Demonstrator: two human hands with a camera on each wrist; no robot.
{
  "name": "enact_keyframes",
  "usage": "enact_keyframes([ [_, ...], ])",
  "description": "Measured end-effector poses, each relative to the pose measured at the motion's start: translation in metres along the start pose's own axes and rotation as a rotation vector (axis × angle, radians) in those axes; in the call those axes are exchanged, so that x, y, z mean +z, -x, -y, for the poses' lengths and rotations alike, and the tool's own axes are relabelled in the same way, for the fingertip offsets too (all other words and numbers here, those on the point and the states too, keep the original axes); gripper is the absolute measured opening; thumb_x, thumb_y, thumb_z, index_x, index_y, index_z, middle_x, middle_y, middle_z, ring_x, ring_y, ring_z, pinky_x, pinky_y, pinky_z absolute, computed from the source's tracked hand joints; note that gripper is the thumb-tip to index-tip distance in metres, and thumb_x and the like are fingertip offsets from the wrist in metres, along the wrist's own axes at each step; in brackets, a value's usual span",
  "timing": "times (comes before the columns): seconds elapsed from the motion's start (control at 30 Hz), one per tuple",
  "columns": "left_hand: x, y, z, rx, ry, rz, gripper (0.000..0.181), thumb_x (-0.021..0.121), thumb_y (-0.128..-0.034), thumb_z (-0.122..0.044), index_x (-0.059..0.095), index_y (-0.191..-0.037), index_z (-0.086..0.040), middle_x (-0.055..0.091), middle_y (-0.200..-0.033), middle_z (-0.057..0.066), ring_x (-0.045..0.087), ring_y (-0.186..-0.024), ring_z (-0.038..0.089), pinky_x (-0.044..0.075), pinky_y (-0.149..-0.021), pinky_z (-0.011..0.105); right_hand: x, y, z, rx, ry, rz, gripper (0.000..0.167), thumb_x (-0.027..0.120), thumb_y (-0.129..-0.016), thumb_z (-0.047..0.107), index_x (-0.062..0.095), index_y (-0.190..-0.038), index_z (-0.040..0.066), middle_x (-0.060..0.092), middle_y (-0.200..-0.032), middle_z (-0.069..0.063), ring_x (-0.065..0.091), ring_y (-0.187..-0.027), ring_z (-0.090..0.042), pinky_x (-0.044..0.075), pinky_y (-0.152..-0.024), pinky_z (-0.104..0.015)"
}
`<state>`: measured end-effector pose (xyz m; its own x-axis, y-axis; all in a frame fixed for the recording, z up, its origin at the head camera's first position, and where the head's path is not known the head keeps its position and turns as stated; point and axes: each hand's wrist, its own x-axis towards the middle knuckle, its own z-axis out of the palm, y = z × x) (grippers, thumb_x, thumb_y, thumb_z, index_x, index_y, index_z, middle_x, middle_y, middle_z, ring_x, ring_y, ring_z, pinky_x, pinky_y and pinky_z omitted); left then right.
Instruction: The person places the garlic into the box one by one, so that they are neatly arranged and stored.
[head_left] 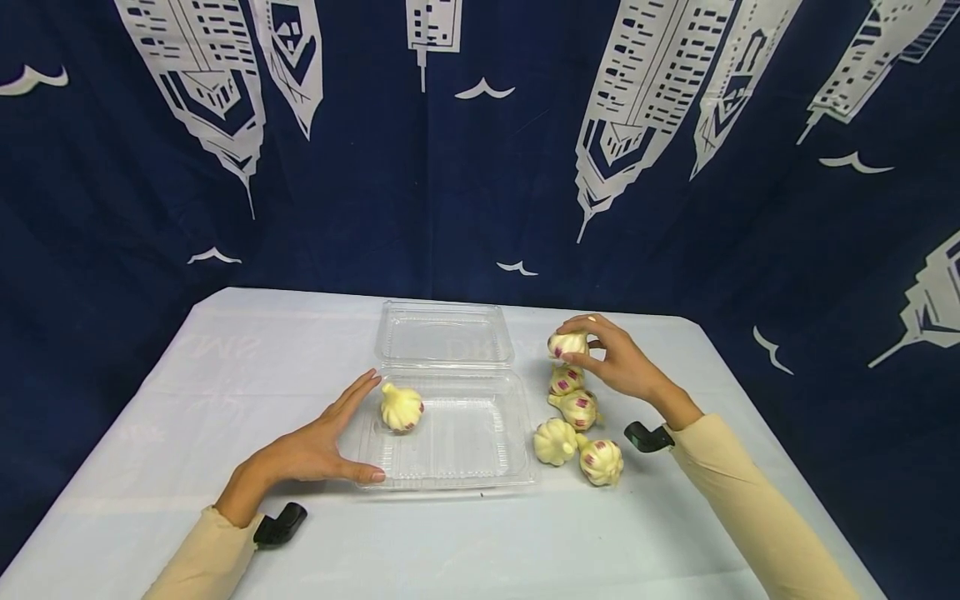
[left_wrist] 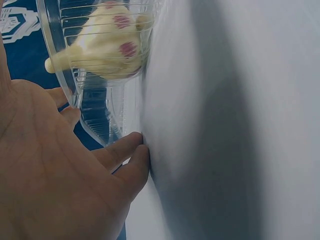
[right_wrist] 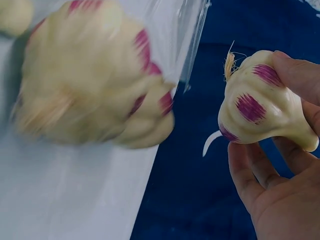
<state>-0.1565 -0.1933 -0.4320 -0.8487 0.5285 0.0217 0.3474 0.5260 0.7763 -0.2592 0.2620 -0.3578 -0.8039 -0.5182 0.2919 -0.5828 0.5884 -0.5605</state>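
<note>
In the head view a clear plastic clamshell container (head_left: pixel 457 442) lies unfolded, its lid (head_left: pixel 446 333) on the far side. One garlic bulb (head_left: pixel 402 407) sits in the base at the left. My left hand (head_left: pixel 318 446) is spread along the base's left side, thumb near the front corner and fingers extended; the left wrist view shows this hand (left_wrist: pixel 65 155) beside the clear wall. Right of the container, my right hand (head_left: pixel 618 358) pinches a garlic bulb (head_left: pixel 567 344) between thumb and fingers. The right wrist view shows purple patches and dry roots on that held bulb (right_wrist: pixel 255 102).
Several more garlic bulbs (head_left: pixel 579 409) lie in a loose line right of the container, the nearest ones (head_left: pixel 600 462) by its front corner. A white cloth (head_left: pixel 480 550) covers the table. Behind it hangs a dark blue curtain (head_left: pixel 420 183) with white buildings.
</note>
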Motion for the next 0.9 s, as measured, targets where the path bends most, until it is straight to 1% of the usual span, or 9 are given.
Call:
enact_keyframes([
  [0.13, -0.001, 0.0, -0.001, 0.008, -0.007, -0.002, 0.129, 0.088, -0.0723, -0.048, -0.001, -0.162, -0.024, -0.007, -0.169, 0.009, 0.0, -0.153, 0.045, 0.015, -0.113, 0.074, 0.004, -0.008, 0.011, -0.052, -0.007, 0.016, 0.034, 0.074, -0.092, 0.009, 0.065, -0.124, 0.011, 0.06, -0.129, -0.008, 0.053, -0.124, -0.024, 0.053, -0.093, -0.049],
  [0.3, -0.001, 0.0, -0.001, 0.011, -0.007, -0.002, 0.129, 0.088, -0.0723, -0.046, -0.001, -0.162, -0.024, -0.006, -0.169, 0.01, 0.0, -0.153, 0.046, 0.015, -0.113, 0.075, 0.011, -0.016, 0.022, -0.124, -0.019, 0.045, 0.033, 0.073, -0.091, 0.008, 0.065, -0.123, 0.009, 0.061, -0.129, -0.01, 0.054, -0.123, -0.027, 0.054, -0.092, -0.049],
  [0.57, -0.001, 0.0, -0.001, 0.013, -0.003, -0.001, 0.129, 0.088, -0.0724, -0.048, -0.001, -0.162, -0.02, -0.007, -0.169, 0.01, 0.0, -0.153, 0.046, 0.015, -0.113, 0.074, 0.023, -0.023, 0.041, -0.134, -0.021, 0.117, 0.033, 0.073, -0.093, 0.017, 0.066, -0.125, 0.015, 0.06, -0.13, -0.004, 0.053, -0.124, -0.021, 0.052, -0.095, -0.044],
  [0.77, 0.0, 0.0, 0.001, 0.012, 0.005, -0.002, 0.13, 0.088, -0.0721, -0.049, -0.001, -0.162, -0.019, -0.007, -0.169, 0.008, 0.0, -0.153, 0.045, 0.015, -0.114, 0.074, 0.033, -0.026, 0.054, -0.159, -0.036, 0.16, 0.035, 0.074, -0.092, 0.018, 0.064, -0.126, 0.015, 0.061, -0.129, -0.003, 0.056, -0.12, -0.019, 0.052, -0.093, -0.042],
  [0.9, 0.0, 0.0, 0.001, 0.002, 0.008, -0.002, 0.131, 0.089, -0.0706, -0.049, 0.0, -0.162, -0.02, -0.007, -0.169, 0.007, 0.0, -0.154, 0.042, 0.015, -0.114, 0.074, 0.04, -0.026, 0.061, -0.193, -0.032, 0.183, 0.035, 0.074, -0.092, 0.018, 0.063, -0.124, 0.014, 0.061, -0.128, -0.003, 0.056, -0.118, -0.018, 0.053, -0.092, -0.04],
])
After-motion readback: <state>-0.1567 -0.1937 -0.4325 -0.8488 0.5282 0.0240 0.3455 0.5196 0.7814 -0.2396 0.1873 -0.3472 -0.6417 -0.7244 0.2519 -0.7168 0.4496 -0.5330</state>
